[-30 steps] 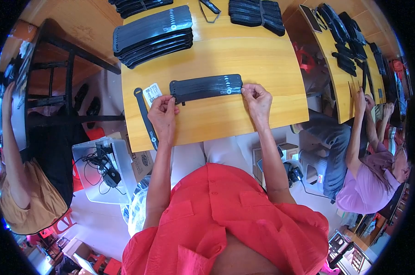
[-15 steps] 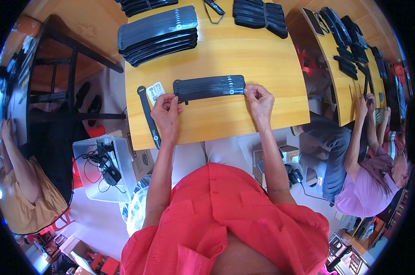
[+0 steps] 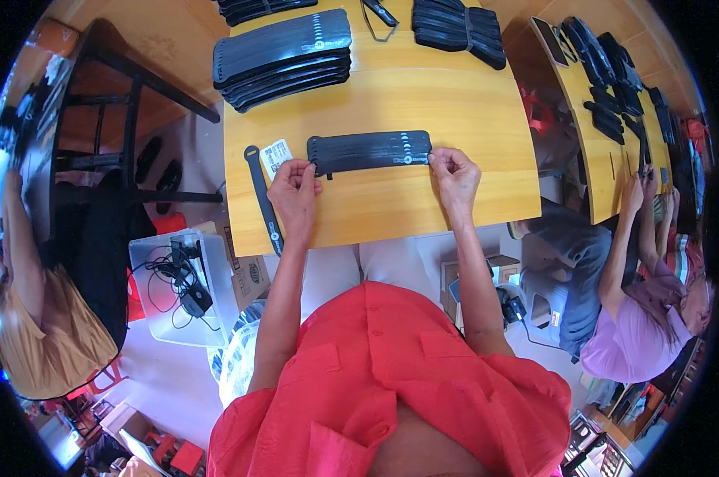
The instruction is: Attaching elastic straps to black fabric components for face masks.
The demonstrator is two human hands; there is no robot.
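A flat set of black straps (image 3: 369, 153), laid side by side with pale printing near the right end, lies across the yellow table in front of me. My left hand (image 3: 294, 187) pinches its lower left corner between thumb and fingers. At the opposite end, my right hand (image 3: 456, 179) has its thumb and fingertips closed on the right edge. Left of my left hand lies a single black strap (image 3: 263, 195) with a slotted round end. A white printed label (image 3: 277, 154) sits between that strap and the set, partly behind my left hand.
A tall pile of black strap sets (image 3: 284, 60) stands at the table's back left. Further right lies a banded black bundle (image 3: 459, 33). Below the table's left side is a clear bin (image 3: 180, 290) with black cables. Co-workers sit on both sides, one in a purple top (image 3: 637, 334).
The whole view has shifted slightly, with the table appearing a little further right. Both hands keep their hold on the ends of the strap set.
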